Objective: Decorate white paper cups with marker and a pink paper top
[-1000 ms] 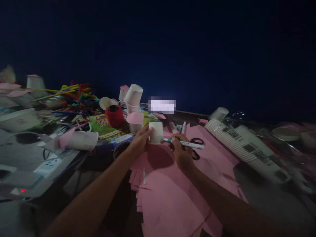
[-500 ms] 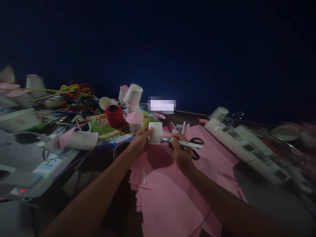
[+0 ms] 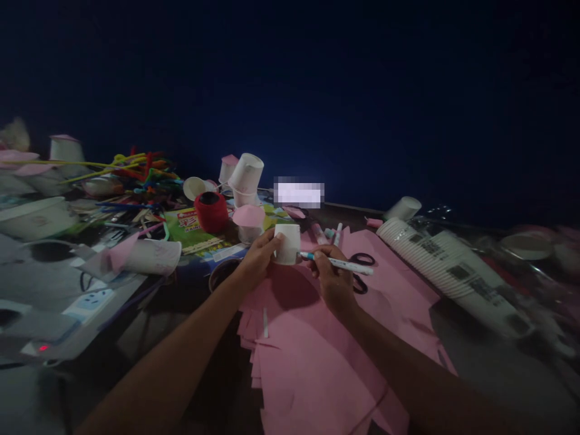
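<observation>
A white paper cup is gripped at its left side by my left hand, thumb across the front. Between the fingers of my right hand is a white marker pen with a blue-green collar, its tip close to the cup's lower right edge. Whether the tip touches the cup I cannot tell. Beneath both hands lie overlapping sheets of pink paper. The black handles of a pair of scissors show beside my right hand; the blades are hidden.
To the right lies a long wrapped stack of paper cups. On the left are a red spool of thread, a cup with a pink cone top, a bundle of colourful pipe cleaners and a white power strip.
The marker tip has shifted slightly at the cup's lower right edge. Both hands keep their holds, and the whole view has moved a little.
</observation>
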Tool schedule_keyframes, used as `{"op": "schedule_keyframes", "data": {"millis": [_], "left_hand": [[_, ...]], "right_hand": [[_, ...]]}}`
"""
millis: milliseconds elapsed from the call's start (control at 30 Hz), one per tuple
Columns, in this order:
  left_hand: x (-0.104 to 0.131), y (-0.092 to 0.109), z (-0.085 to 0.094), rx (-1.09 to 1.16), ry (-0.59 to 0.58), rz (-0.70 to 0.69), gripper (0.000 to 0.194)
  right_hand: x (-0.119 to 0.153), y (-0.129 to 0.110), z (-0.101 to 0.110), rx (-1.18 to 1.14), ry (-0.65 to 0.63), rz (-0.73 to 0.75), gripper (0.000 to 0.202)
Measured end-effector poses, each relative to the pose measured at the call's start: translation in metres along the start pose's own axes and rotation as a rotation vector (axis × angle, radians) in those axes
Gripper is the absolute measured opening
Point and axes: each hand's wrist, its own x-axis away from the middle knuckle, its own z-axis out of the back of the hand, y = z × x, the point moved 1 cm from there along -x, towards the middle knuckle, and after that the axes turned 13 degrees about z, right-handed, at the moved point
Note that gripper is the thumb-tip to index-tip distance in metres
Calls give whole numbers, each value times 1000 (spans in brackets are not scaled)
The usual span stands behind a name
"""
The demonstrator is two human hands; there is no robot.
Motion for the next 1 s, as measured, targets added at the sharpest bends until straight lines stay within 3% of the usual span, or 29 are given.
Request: {"op": "schedule_keyframes", "data": {"millis": [667, 1000], "left_hand": [[5, 5, -4, 1, -27, 15, 31], [0, 2, 1, 8, 19, 14, 29]], "right_hand": [[1, 0, 1, -9, -34, -12, 15], [0, 0, 1, -12, -19, -32, 14]]}}
